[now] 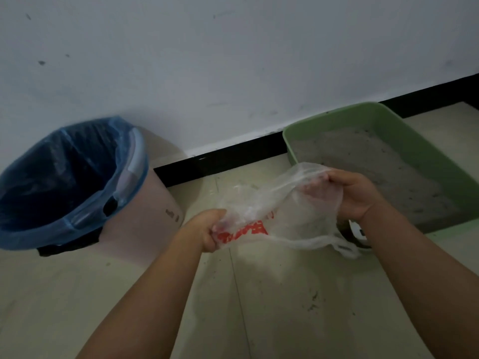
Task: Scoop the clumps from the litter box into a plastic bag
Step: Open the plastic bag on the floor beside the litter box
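Note:
A thin clear plastic bag (261,203) with red print is stretched between both hands above the floor. My left hand (207,230) grips its lower, printed end. My right hand (355,195) holds the upper edge, with the film draped over the fingers. The bag's handle loops hang down below my right wrist. A green litter box (420,141) filled with grey litter sits on the floor against the wall, just behind my right hand. No scoop can be made out; a dark and white object (356,233) under my right wrist is mostly hidden.
A pinkish waste bin (155,203) lined with a blue bag (59,182) stands at the left against the white wall. A black skirting board (228,156) runs along the wall's foot. Pale floor tiles carry scattered litter grains near the bottom right.

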Tool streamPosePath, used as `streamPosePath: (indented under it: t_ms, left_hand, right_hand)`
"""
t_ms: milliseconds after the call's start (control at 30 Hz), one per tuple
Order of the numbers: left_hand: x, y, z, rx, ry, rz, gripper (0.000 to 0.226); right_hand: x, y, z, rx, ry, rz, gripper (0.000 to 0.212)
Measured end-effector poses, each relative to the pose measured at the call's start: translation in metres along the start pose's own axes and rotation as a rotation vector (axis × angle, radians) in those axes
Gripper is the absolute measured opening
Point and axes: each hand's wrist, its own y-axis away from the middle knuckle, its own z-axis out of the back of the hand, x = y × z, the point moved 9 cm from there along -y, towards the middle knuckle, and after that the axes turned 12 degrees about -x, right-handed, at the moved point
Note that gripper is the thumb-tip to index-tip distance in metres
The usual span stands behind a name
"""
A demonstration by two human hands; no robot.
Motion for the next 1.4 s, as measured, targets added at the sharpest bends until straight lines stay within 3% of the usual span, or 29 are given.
streamPosePath:
  t_ms: [100,167,233,300,367,467,500,533,567,633,733,767,833,900,967,1033,1100,1200,1267,1333,1400]
  left_hand:
    - [0.021,-0.006,0.01,-0.028,0.094,0.094,0.035]
    - [0.024,-0.011,0.017,-0.096,0.017,0.069,0.024]
    - [0.007,-0.018,0.025,-0.254,-0.106,-0.131,0.03]
    - [-0.034,0.003,0.027,-0.479,-0.249,-0.503,0.045]
    - [-0.07,0.047,-0.008,-0.334,-0.338,-0.885,0.051]
    - [-0.061,0.068,-0.068,0.006,-0.776,-1.04,0.048]
    - [-0.054,0.063,-0.075,0.026,-0.837,-1.028,0.03]
    - [-0.054,0.06,-0.073,-0.016,-0.8,-1.006,0.017]
    - [-0.055,0.052,-0.066,-0.073,-0.711,-0.954,0.023]
    - [-0.051,0.032,-0.045,-0.147,-0.413,-0.72,0.028]
    - [-0.032,0.015,-0.037,0.056,0.011,-0.302,0.019]
    - [-0.029,0.013,-0.035,0.091,0.083,-0.233,0.017]
    - [-0.034,0.006,-0.026,0.024,0.08,-0.289,0.02]
    - [-0.045,0.009,-0.021,-0.096,-0.042,-0.489,0.022]
    - [-0.059,0.019,-0.019,-0.21,-0.269,-0.748,0.026]
    - [-0.068,0.032,-0.022,-0.314,-0.577,-0.984,0.024]
    - [-0.064,0.03,-0.028,-0.345,-0.832,-1.059,0.02]
    - [-0.048,0.012,-0.025,-0.38,-0.969,-0.94,0.015]
    - [-0.04,0.003,-0.02,-0.371,-0.93,-0.813,0.016]
    - [-0.031,0.0,-0.016,-0.242,-0.591,-0.623,0.019]
    - [-0.026,0.002,-0.015,-0.089,-0.118,-0.424,0.026]
  right_hand:
    - [0.001,0.002,0.011,-0.081,-0.12,0.004,0.056]
    - [-0.002,0.005,0.005,-0.052,-0.167,-0.05,0.047]
    - [-0.009,0.007,-0.002,-0.055,-0.141,-0.123,0.036]
    - [-0.016,0.0,0.004,-0.15,-0.064,-0.15,0.015]
    - [-0.021,-0.011,0.007,-0.214,-0.05,-0.165,0.011]
    - [-0.02,-0.022,0.009,-0.262,0.079,-0.152,0.013]
    - [-0.02,-0.024,0.01,-0.274,0.153,-0.148,0.013]
    - [-0.019,-0.026,0.015,-0.291,0.218,-0.147,0.027]
    - [-0.019,-0.026,0.017,-0.298,0.282,-0.149,0.036]
    - [-0.017,-0.023,0.023,-0.31,0.503,-0.15,0.035]
    - [-0.014,-0.017,0.036,-0.272,0.86,-0.138,0.028]
    - [-0.015,-0.014,0.036,-0.247,0.942,-0.142,0.028]
    - [-0.011,-0.007,0.031,-0.222,1.131,-0.135,0.027]
    - [-0.006,-0.003,0.023,-0.216,1.224,-0.117,0.028]
    - [-0.002,-0.006,0.019,-0.241,1.085,-0.095,0.029]
    - [0.008,-0.013,0.027,-0.366,0.822,-0.017,0.036]
    - [0.018,-0.019,0.036,-0.467,0.595,0.064,0.043]
    - [0.008,-0.026,0.036,-0.427,0.445,0.005,0.054]
    - [0.002,-0.023,0.034,-0.409,0.454,-0.042,0.056]
    - [0.005,-0.017,0.026,-0.402,0.643,-0.007,0.047]
    - [0.014,-0.011,0.016,-0.428,1.185,0.113,0.031]
